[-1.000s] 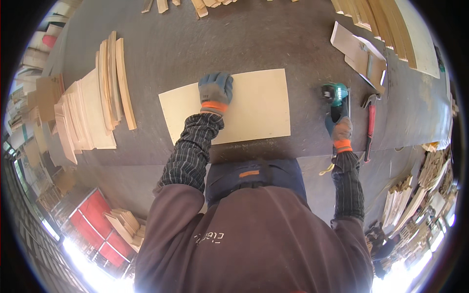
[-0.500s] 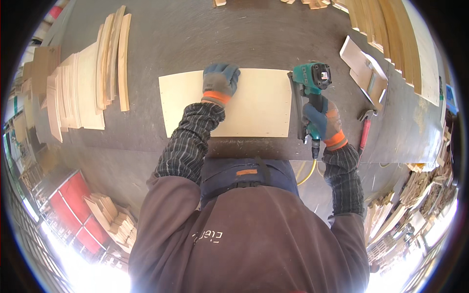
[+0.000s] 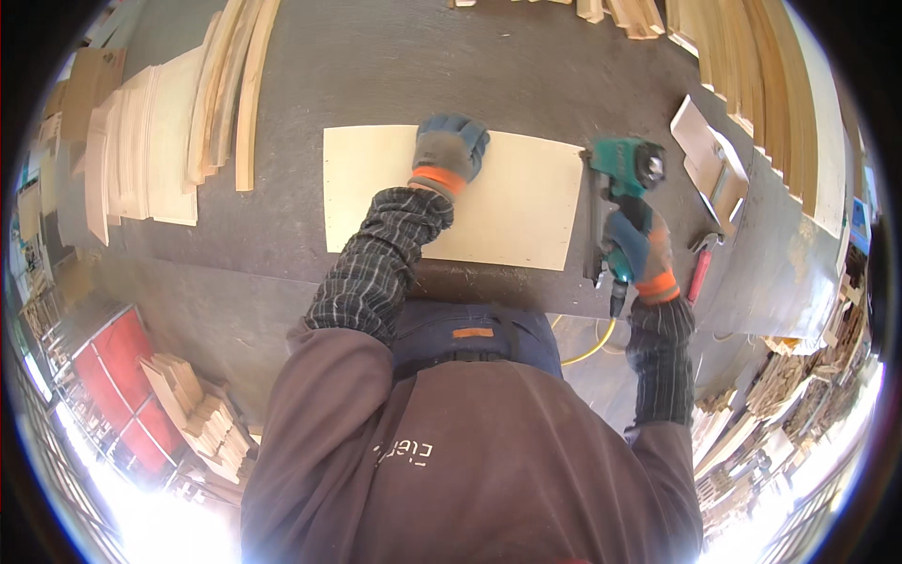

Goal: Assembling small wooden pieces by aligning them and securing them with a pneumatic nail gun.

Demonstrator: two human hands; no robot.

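A pale, thin wooden board (image 3: 526, 202) lies flat on the dark table in front of me. My left hand (image 3: 449, 150), in a blue and grey glove with an orange cuff, rests on its far part, with fingers curled over the far edge. Just off the board's right edge is a teal and black pneumatic nail gun (image 3: 625, 167), slightly blurred. My right hand (image 3: 642, 246), in a matching glove, is wrapped round its grip. A yellow air hose (image 3: 594, 353) runs from the tool's near end past the table edge.
Right of the nail gun lie a red-handled hammer (image 3: 700, 268) and some pale angled pieces (image 3: 711, 160). Long wooden strips (image 3: 766, 94) fill the far right of the dark table (image 3: 376, 66). Thin panels (image 3: 172, 141) and strips (image 3: 251, 103) lie on the left.
The whole view has turned a little, so the board appears further right and tilted. The nail gun and my right hand stay beside its right edge; my left hand stays on the board.
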